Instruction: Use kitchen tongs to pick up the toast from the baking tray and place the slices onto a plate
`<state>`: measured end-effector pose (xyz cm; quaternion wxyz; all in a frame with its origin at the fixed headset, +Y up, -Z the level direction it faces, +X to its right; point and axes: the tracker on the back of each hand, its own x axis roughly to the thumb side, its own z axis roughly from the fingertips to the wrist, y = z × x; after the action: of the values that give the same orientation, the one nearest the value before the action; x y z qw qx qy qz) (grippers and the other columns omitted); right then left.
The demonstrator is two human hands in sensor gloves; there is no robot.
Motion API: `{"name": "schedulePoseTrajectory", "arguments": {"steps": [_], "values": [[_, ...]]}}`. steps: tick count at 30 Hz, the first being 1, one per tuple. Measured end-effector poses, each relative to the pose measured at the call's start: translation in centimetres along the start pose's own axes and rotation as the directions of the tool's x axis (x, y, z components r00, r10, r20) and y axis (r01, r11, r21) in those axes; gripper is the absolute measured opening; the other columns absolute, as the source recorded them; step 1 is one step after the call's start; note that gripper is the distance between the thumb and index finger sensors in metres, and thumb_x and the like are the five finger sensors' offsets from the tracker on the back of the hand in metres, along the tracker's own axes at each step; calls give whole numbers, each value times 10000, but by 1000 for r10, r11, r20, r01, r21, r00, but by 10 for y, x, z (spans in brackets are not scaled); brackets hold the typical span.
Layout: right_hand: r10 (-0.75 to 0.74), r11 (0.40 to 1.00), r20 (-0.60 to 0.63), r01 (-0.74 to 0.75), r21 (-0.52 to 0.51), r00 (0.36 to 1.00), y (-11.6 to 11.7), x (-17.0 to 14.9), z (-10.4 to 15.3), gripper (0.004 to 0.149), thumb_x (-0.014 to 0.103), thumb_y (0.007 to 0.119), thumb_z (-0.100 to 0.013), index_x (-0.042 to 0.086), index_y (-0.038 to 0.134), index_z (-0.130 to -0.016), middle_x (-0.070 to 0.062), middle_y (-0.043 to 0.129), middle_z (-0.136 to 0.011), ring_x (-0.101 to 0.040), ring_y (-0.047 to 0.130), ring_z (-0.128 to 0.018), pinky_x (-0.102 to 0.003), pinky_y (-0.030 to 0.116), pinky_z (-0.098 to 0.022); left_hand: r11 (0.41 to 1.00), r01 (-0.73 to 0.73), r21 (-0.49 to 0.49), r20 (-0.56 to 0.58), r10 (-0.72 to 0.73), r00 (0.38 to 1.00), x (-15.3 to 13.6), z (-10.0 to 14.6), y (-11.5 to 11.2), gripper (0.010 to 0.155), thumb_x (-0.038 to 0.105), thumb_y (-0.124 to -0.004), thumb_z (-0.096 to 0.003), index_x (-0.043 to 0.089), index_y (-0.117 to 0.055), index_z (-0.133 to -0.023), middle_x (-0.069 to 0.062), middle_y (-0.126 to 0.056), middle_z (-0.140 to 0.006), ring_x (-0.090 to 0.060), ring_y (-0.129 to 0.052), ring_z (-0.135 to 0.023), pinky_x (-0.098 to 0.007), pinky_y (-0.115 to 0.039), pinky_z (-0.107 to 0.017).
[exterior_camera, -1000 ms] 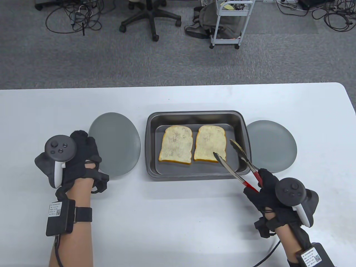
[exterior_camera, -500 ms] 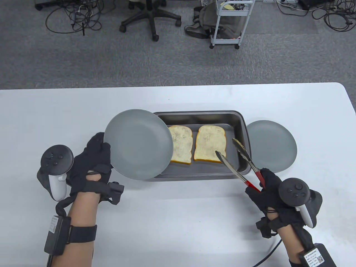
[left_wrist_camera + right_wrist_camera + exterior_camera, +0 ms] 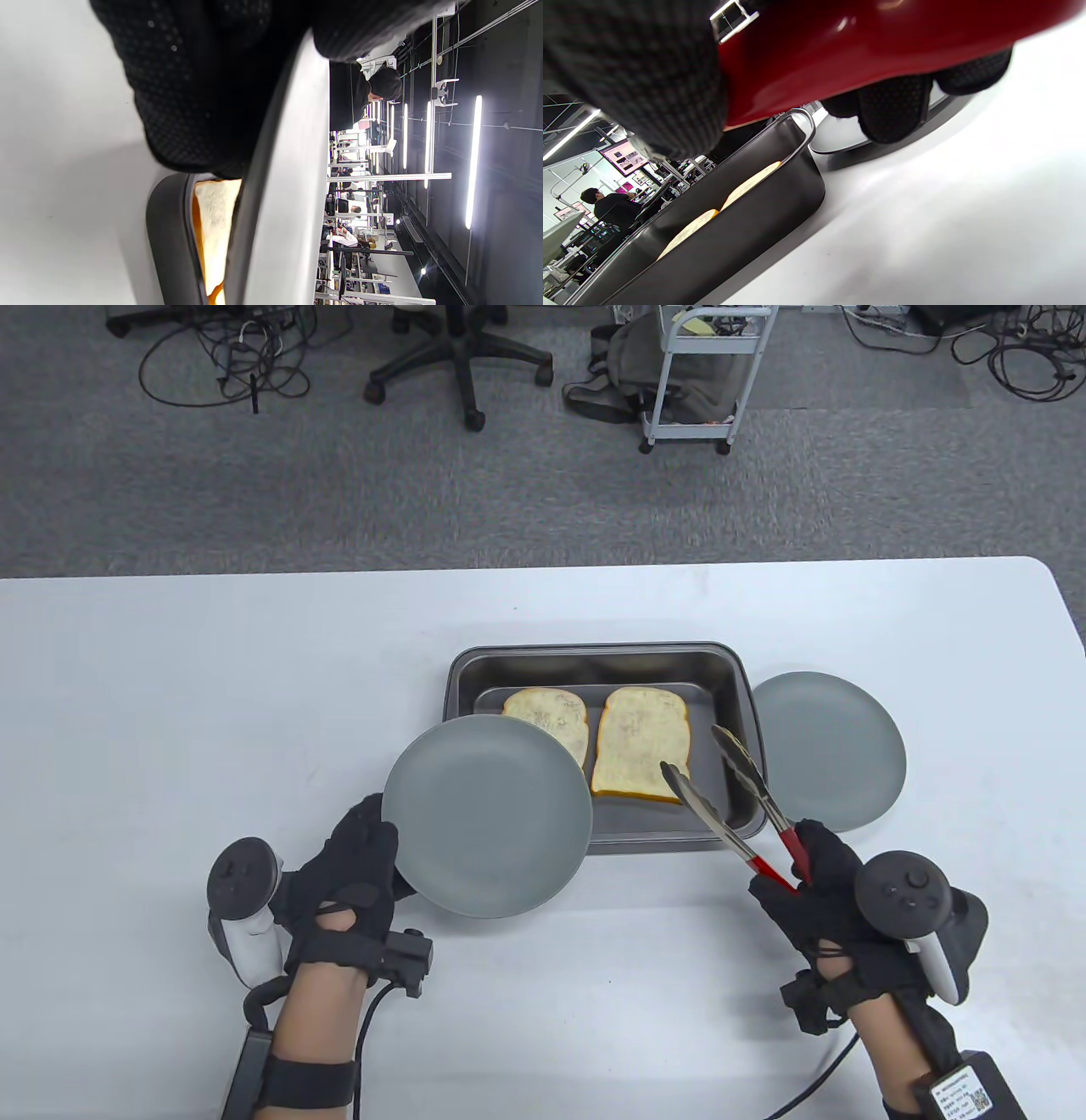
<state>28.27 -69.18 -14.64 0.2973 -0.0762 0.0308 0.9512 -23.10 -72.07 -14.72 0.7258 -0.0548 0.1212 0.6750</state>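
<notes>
White desk [image 3: 170, 687] carries the baking tray [image 3: 730, 670]; left hand [image 3: 352, 869] fingers pinch a grey plate [image 3: 488, 819] by its rim, held over the tray's near corner, likely to shorten the carry; right hand [image 3: 814, 891] fingers grip spread kitchen tongs [image 3: 721, 793] beside the right toast [image 3: 640, 738]; both slices lie in the tray.

Office-lab: swivel chair [image 3: 454, 356], floor cables [image 3: 225, 364]

Black knit gloves, grey-white trackers [image 3: 912, 899], black wrist straps with labelled boxes [image 3: 963, 1090], trailing cables.

The lifted plate [image 3: 488, 817] conceals most of the left toast slice [image 3: 551, 711]. It also covers the baking tray [image 3: 594, 660] near-left corner.
</notes>
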Motion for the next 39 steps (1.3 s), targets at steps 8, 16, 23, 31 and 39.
{"name": "schedulePoseTrajectory", "arguments": {"steps": [8,16,23,31,39], "values": [[13,1000,-8,-13,11,1000,3,-1,-2,875,559,968,-320,110,638,-995,-213,817,-880,-364,967,-639,-587,803,-538,999,-37,-6,36,37,999,-13,4,-6,564,324,-735,-510,91,-596,-1005,-170,-928,-892,-324,-1153,-650,-335,-1070,-416],[27,1000,-4,-27,8,1000,6,2,0,875,562,965,-322,111,637,-996,-211,818,-880,-362,969,-638,-584,806,-538,998,-65,-2,34,65,997,-17,2,0,568,326,-731,-512,95,-583,-1010,-170,-917,-902,-329,-1142,-664,-336,-1063,-427],[35,999,-19,-34,11,999,7,0,-3,874,564,963,-322,111,638,-996,-210,819,-880,-361,970,-637,-582,807,-538,997,-78,-8,27,78,997,-18,0,1,572,333,-727,-516,98,-573,-1014,-166,-907,-912,-325,-1137,-676,-330,-1062,-437],[9,1000,-46,-9,-1,999,5,-3,-8,849,564,914,-323,84,680,-983,-228,867,-847,-362,1002,-589,-577,828,-510,997,-72,-39,28,74,997,-15,-2,-5,574,339,-722,-520,104,-563,-1019,-162,-900,-921,-321,-1133,-684,-325,-1061,-446],[69,998,-102,-67,18,992,-8,15,-29,810,551,856,-306,66,755,-947,-249,933,-787,-367,1037,-500,-564,857,-447,995,-88,-49,42,90,995,-13,0,-7,576,339,-721,-520,102,-560,-1019,-165,-896,-923,-323,-1131,-687,-326,-1059,-448]]}}
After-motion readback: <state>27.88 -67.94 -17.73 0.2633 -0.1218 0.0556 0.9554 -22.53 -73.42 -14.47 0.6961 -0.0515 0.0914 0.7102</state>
